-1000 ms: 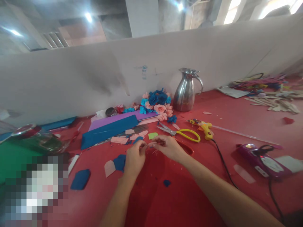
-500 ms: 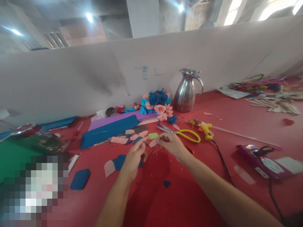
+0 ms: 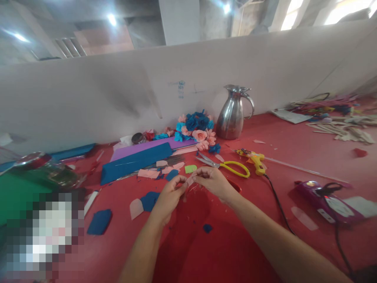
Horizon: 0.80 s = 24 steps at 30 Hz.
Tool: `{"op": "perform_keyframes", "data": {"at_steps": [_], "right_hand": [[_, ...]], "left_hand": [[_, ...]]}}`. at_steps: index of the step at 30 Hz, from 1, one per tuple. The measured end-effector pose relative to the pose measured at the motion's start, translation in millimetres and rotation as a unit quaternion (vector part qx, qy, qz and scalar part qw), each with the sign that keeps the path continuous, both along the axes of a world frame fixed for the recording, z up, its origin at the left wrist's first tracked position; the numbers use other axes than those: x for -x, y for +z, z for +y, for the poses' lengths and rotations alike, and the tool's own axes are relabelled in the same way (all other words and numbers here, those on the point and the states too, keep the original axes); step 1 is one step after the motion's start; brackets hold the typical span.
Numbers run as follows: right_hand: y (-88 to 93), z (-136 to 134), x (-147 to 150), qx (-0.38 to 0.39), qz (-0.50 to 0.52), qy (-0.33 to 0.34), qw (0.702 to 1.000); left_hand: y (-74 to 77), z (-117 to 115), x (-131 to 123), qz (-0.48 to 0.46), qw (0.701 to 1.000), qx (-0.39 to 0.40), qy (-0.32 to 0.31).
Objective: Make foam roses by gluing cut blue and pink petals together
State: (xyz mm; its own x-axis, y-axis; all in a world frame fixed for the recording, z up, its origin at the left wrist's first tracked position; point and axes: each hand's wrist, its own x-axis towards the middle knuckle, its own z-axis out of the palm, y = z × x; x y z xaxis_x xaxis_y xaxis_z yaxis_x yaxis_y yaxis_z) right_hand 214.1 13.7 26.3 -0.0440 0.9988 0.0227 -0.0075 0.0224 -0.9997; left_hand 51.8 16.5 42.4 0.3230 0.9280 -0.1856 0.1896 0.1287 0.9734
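My left hand (image 3: 169,196) and my right hand (image 3: 212,181) meet above the red table (image 3: 294,157), fingertips pinched together on a small pale pink petal piece (image 3: 190,181). Both hands are closed around it. Loose pink and blue foam scraps (image 3: 150,201) lie just left of my left hand. Yellow-handled scissors (image 3: 226,166) rest right behind my right hand.
A yellow glue gun (image 3: 255,159) with a black cord lies right of the scissors. A steel jug (image 3: 232,114) and a cluster of pink and blue foam flowers (image 3: 196,129) stand by the white partition. Rolled blue and purple foam sheets (image 3: 138,159) lie at left; a purple device (image 3: 328,200) at right.
My left hand opened briefly and moved away from the right, then came back; its fingers now pinch the pink piece again. My right hand stayed almost in place.
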Motion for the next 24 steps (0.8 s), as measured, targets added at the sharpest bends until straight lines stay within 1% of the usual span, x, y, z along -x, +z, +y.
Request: {"op": "perform_keyframes", "data": {"at_steps": [5, 10, 16, 19, 24], "right_hand": [[0.9, -0.2, -0.5, -0.004, 0.004, 0.004, 1.0], [5.2, -2.7, -0.1, -0.007, 0.005, 0.026, 1.0], [3.2, -2.3, 0.2, -0.012, 0.01, 0.028, 0.999], [1.6, -1.3, -0.1, -0.009, 0.009, 0.026, 1.0], [-0.8, -0.1, -1.3, -0.016, -0.018, 0.004, 1.0]], "left_hand": [[-1.7, 1.1, 1.2, 0.008, 1.0, -0.003, 0.002], [-1.4, 1.9, 1.7, 0.013, 1.0, -0.003, -0.003], [-1.7, 2.4, 0.7, 0.01, 1.0, 0.004, -0.011], [-3.4, 2.5, 0.6, -0.012, 1.0, 0.025, 0.004], [-6.8, 4.9, 4.4, -0.072, 0.991, 0.102, 0.052]]}}
